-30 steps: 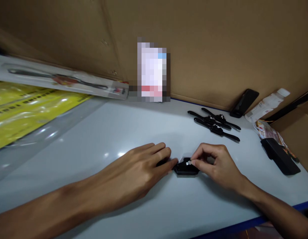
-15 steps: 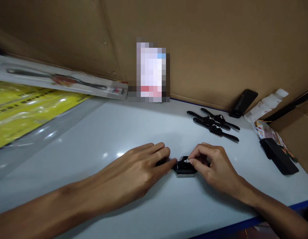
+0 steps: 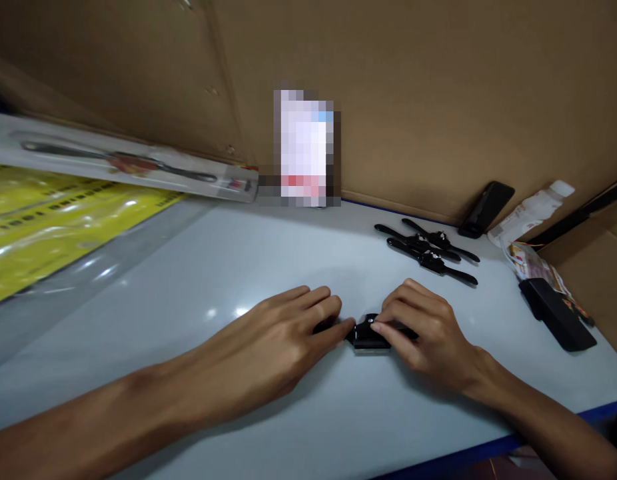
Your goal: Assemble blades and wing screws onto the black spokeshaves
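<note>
A black spokeshave (image 3: 367,335) lies on the table in front of me, its blade edge towards me. My left hand (image 3: 298,330) is closed round its left handle, which is mostly hidden under the fingers. My right hand (image 3: 426,327) has thumb and forefinger pinched together at the small silver thumbscrew (image 3: 371,321) on the spokeshave's body. The fingertips cover part of that screw. Behind the right hand shows a bit of the right handle.
Three more black spokeshaves (image 3: 431,257) lie together further back. To the right are a black phone-like object (image 3: 487,209), a white bottle (image 3: 531,213), a packet (image 3: 533,260) and a black case (image 3: 558,315). Packaged tools (image 3: 123,163) and yellow plastic packaging (image 3: 63,227) lie at the left. Cardboard walls stand behind.
My right hand's fingers have turned at the thumbscrew and the hand has risen slightly; less of the screw shows. The left hand and the spokeshave stay in place.
</note>
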`<state>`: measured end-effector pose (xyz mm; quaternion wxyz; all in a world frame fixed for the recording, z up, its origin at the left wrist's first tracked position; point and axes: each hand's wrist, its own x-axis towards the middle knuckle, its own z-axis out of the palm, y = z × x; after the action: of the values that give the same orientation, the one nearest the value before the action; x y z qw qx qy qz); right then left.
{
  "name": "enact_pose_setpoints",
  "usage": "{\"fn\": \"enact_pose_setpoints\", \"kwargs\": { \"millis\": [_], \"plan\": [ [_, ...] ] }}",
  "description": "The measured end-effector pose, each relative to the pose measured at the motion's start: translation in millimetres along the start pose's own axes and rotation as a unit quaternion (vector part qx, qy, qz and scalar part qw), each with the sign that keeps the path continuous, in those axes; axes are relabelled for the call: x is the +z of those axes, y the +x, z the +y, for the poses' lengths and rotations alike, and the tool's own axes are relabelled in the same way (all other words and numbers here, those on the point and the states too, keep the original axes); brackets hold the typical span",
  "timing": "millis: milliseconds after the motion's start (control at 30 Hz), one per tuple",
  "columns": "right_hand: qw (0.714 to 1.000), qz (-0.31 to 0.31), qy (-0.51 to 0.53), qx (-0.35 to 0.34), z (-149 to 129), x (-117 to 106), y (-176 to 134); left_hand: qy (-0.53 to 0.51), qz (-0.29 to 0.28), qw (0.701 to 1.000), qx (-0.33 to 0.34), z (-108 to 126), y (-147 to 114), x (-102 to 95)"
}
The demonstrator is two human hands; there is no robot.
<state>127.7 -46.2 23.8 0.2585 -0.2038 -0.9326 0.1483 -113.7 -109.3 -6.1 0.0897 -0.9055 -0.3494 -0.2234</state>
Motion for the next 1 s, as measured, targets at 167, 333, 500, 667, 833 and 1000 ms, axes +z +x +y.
{"fn": "enact_pose_setpoints", "kwargs": {
  "millis": [167, 333, 500, 667, 833, 1000],
  "plan": [
    [0.999, -0.001, 0.034, 0.038, -4, 5, 0, -0.012, -0.007, 1.000, -0.014, 1, 1, -2.1],
    [0.991, -0.013, 0.077, 0.104, -7, 8, 4, -0.013, -0.002, 1.000, -0.015, 1, 1, -1.6],
    [0.968, -0.038, 0.145, 0.201, -7, 4, 11, -0.016, 0.004, 1.000, -0.015, 1, 0, -0.9],
    [0.946, -0.092, 0.218, 0.224, 0, -7, 13, -0.013, -0.006, 1.000, -0.007, 1, -1, -0.3],
    [0.973, -0.079, 0.144, 0.165, 2, -5, 11, -0.016, -0.007, 1.000, -0.007, 0, -1, -0.1],
    [0.996, -0.042, 0.008, 0.074, 1, 4, 7, -0.011, -0.002, 1.000, -0.006, 2, 0, -0.2]
  ]
}}
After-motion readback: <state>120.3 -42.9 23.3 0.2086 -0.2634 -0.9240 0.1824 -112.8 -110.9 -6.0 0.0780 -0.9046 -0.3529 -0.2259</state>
